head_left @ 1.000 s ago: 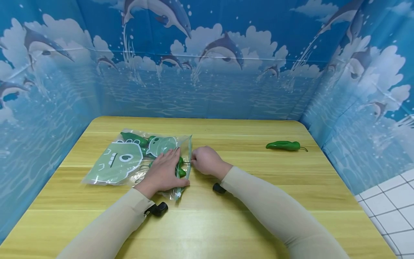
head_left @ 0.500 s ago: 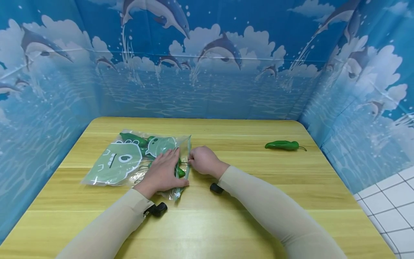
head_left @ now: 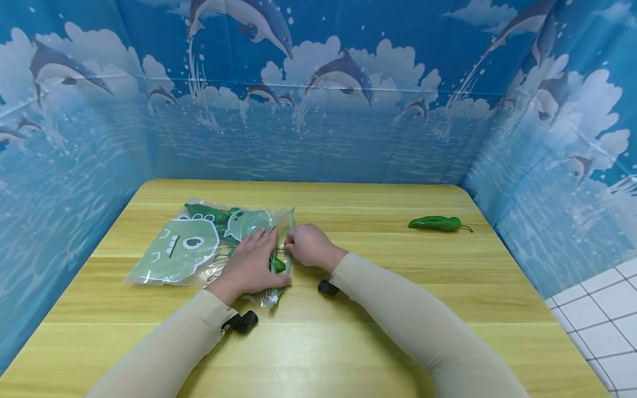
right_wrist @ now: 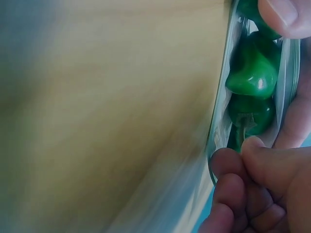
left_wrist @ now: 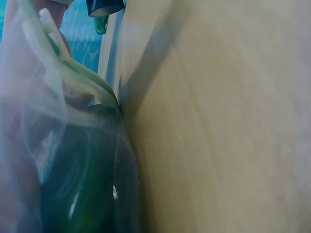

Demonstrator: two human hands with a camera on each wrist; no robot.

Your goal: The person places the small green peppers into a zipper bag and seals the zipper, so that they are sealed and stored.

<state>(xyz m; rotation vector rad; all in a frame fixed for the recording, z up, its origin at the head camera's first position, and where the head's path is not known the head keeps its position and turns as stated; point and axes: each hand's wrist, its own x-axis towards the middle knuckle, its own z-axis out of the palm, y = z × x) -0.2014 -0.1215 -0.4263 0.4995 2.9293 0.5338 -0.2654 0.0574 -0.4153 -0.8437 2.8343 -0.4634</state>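
- Resting on the printed plastic bag (head_left: 199, 250), left of centre, the left hand (head_left: 247, 270) has its fingers extended, grasping nothing.
- Mid-frame at the bag's mouth, the right hand (head_left: 312, 245) pinches the stem of a green pepper (right_wrist: 251, 115) between thumb and fingers.
- More peppers (head_left: 205, 212) show inside the bag.
- A lone pepper (head_left: 437, 223) lies on the tabletop (head_left: 318, 348), right of frame.
- Dolphin-print curtain (head_left: 318, 143) fills the top.
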